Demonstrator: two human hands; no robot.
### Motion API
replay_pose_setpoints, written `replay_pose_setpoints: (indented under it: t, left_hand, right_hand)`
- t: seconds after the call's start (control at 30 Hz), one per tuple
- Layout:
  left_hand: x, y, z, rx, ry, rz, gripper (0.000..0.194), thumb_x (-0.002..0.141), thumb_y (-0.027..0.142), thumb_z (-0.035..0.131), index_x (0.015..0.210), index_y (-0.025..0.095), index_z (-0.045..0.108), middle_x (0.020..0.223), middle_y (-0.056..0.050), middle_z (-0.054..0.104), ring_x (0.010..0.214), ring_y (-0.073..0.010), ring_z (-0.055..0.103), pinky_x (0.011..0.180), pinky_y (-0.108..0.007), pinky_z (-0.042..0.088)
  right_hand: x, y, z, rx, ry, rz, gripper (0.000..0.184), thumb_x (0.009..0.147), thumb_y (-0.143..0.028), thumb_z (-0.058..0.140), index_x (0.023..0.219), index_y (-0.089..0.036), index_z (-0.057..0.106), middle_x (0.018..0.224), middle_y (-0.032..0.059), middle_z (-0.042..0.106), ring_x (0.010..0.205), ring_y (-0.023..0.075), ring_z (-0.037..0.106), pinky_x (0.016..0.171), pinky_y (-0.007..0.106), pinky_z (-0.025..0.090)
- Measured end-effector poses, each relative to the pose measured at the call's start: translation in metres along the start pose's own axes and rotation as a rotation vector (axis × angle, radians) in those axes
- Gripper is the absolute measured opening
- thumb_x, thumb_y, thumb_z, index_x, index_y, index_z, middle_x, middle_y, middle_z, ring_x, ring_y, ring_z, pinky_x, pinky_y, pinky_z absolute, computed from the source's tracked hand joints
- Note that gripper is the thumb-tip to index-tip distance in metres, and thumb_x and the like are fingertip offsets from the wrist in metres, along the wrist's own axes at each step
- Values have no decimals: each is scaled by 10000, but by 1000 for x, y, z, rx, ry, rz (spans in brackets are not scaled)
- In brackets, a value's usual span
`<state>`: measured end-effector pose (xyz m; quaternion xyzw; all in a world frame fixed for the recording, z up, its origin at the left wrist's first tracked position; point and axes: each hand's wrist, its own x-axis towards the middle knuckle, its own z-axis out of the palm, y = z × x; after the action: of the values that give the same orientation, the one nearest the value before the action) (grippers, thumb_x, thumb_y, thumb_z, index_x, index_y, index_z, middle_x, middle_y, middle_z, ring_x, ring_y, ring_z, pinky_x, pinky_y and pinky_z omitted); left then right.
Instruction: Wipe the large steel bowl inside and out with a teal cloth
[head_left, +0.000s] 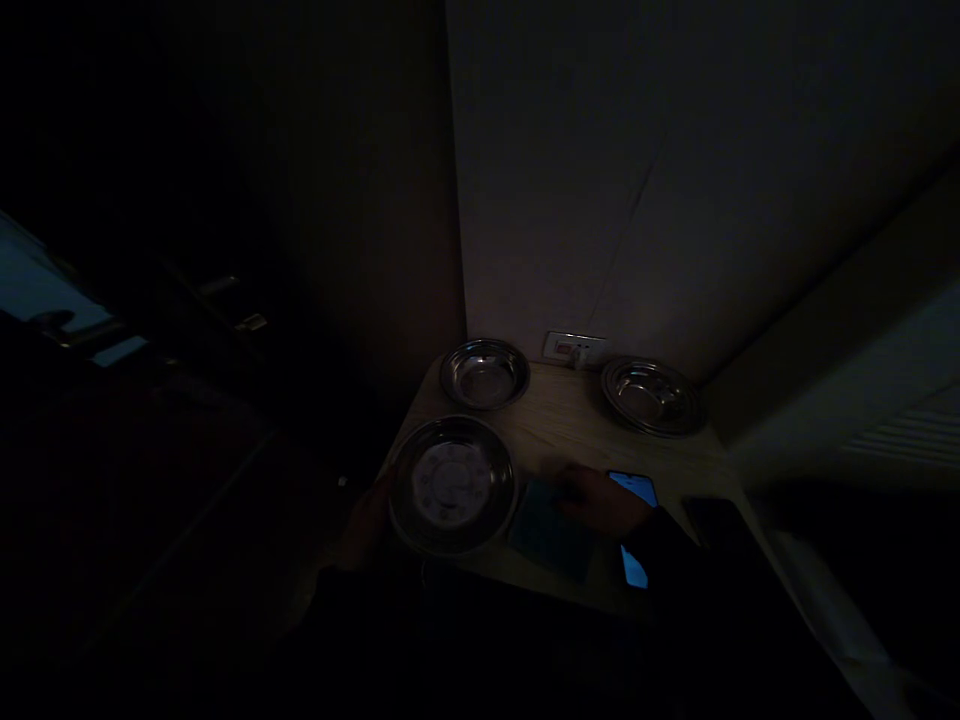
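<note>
In the dim light my left hand (pixel 367 520) grips the left rim of a round steel plate (pixel 452 485), which is tilted toward me near the table's front left. Its flat middle carries a faint printed or stamped pattern. My right hand (pixel 600 500) is closed on the upper edge of a blue cloth (pixel 553 530), just right of the plate. Part of the cloth hangs or lies below the fingers. Behind the held plate, a shallow steel dish (pixel 485 374) rests at the back left corner. A stack of steel dishes (pixel 651 397) stands at the back right.
The pale wooden table (pixel 555 420) meets a wall with a socket panel (pixel 574 347) and a plug in it. A phone with a lit screen (pixel 636 575) lies partly under my right forearm. A dark flat object (pixel 716 520) lies to its right.
</note>
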<state>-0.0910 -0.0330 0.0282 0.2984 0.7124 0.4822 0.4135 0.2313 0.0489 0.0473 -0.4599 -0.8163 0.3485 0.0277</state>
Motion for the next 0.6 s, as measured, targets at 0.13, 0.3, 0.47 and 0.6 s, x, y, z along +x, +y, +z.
replay_pose_setpoints:
  t: [0.13, 0.3, 0.47, 0.6]
  left_hand:
    - [-4, 7, 6, -23, -43, -1, 340, 878, 452, 531, 1025, 174, 660, 1124, -65, 679, 1055, -214, 621, 957, -430, 447]
    - [-7, 11, 17, -33, -42, -6, 292, 810, 433, 595, 983, 224, 704, 1136, -53, 700, 1137, -242, 594, 920, -315, 461]
    - [-12, 12, 32, -29, -48, -13, 339, 772, 474, 588, 965, 231, 725, 1076, -56, 724, 1091, -289, 617, 883, -329, 481]
    - [-19, 17, 45, -5, -63, -7, 386, 794, 505, 535, 974, 216, 718, 1065, -66, 723, 1068, -298, 622, 918, -372, 470]
  right_hand:
    - [-14, 6, -10, 105, 86, 36, 105, 773, -228, 536, 868, -204, 575, 806, 17, 665, 742, 174, 625, 663, 275, 462]
    - [-30, 15, -19, 243, 253, 100, 177, 802, -350, 496, 908, -214, 533, 809, 14, 657, 739, 184, 626, 640, 294, 488]
    - [-44, 16, -21, 361, 421, 165, 341, 803, -430, 493, 1048, -206, 569, 947, 54, 688, 865, 232, 644, 726, 353, 519]
    - [-56, 11, -14, 422, 550, 253, 347, 812, -461, 508, 1031, -211, 608, 922, 59, 699, 851, 252, 650, 685, 364, 535]
